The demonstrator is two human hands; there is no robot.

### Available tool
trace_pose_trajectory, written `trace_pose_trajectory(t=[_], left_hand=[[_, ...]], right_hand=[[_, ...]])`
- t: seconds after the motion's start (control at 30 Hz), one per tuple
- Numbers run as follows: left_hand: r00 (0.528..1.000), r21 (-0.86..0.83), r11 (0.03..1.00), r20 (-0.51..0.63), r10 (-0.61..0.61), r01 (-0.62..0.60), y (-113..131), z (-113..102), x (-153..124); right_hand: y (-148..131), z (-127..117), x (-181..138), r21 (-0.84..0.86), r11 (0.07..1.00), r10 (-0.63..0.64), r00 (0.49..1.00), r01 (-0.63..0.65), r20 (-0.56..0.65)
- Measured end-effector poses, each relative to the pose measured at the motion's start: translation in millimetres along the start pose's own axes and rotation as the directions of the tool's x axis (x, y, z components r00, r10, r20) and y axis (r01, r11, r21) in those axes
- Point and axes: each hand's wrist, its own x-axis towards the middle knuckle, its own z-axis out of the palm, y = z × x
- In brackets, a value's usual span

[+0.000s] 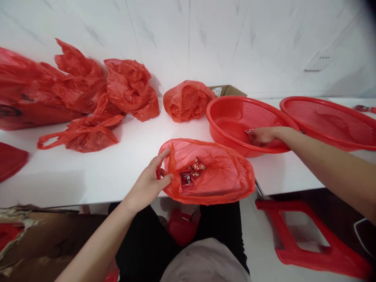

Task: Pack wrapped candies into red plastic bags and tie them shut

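My left hand grips the near-left rim of an open red plastic bag, thumb on the inside and fingers around the edge. Inside the bag lie a red printed packet and a darker red packet, side by side. My right hand reaches into a red perforated plastic basket to the right of the bag. At its fingertips shows a small printed packet, pinched and partly covered by the fingers.
Bunched red plastic bags line the wall on the left. A second red basket stands at the right. Behind the first basket sits a cardboard box. Below the table are a red stool and a torn carton.
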Motion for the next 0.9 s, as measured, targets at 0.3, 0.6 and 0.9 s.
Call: trace_pose_trajectory(t=[0.3,0.6,0.9], left_hand=[[0.997,-0.166,0.984,0.024,-0.069,0.072,0.9,-1.8,-1.8],[0.999,-0.328,0.944,0.027,-0.024,0.032,8.0,3.3,-2.8],[0.996,-0.301,0.951,-0.028,-0.082,0.070,4.2,-4.0,-10.9]], right_hand=[[-108.0,-31.7,-42.8,0.611,0.775,-0.176,0.984,0.160,-0.035],[-210.4,45.8,-76.2,0.580,0.782,-0.376,0.915,0.227,0.149],[-123.3,-19.5,-10.5,-0.162,0.983,-0.134,0.927,0.081,-0.349]])
